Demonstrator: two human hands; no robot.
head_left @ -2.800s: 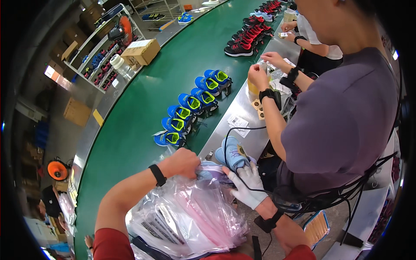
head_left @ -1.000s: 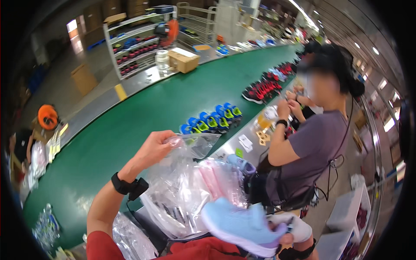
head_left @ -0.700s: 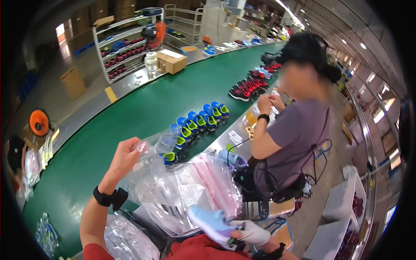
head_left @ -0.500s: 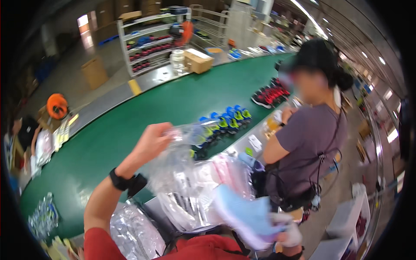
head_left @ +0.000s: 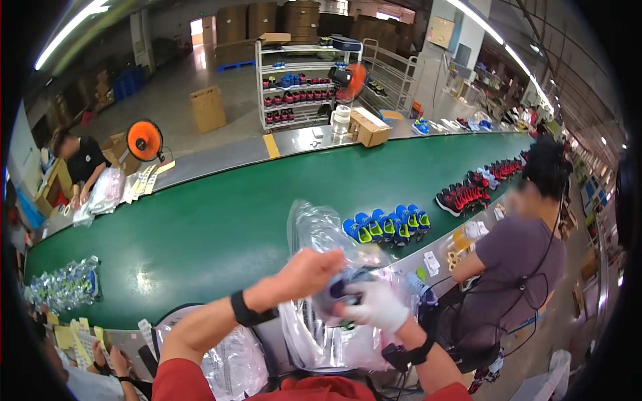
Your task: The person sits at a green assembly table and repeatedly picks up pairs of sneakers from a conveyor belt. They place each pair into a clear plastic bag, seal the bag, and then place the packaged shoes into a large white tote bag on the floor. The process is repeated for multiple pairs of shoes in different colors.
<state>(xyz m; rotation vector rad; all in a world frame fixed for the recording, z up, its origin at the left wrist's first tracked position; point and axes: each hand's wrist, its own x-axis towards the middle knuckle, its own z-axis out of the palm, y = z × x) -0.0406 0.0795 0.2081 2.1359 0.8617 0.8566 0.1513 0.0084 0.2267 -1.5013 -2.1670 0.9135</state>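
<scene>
My bare left hand (head_left: pixel 306 273) is closed on a clear plastic bag (head_left: pixel 309 224), which puffs up past the knuckles over the green belt. In a white glove, my right hand (head_left: pixel 380 307) grips a shoe (head_left: pixel 326 299), bluish and blurred, close below the left hand. Part of the shoe is covered by the hands and the film, so how far it sits inside the bag cannot be made out. Beneath both hands lies a pile of clear plastic bags (head_left: pixel 301 341). More plastic wrapping (head_left: pixel 231 354) rests by my left forearm.
Across the front runs a green conveyor belt (head_left: pixel 200 220). Blue-and-lime shoes (head_left: pixel 388 226) and red-and-black shoes (head_left: pixel 461 197) stand on it to the right; bagged shoes (head_left: pixel 63 286) lie at left. A person (head_left: pixel 515 267) works close on my right, with scissors (head_left: pixel 453 259) nearby.
My right hand has brought the shoe up from the lower right to my left hand. The left hand has come inward and lower with the bag. The whole view has swung left.
</scene>
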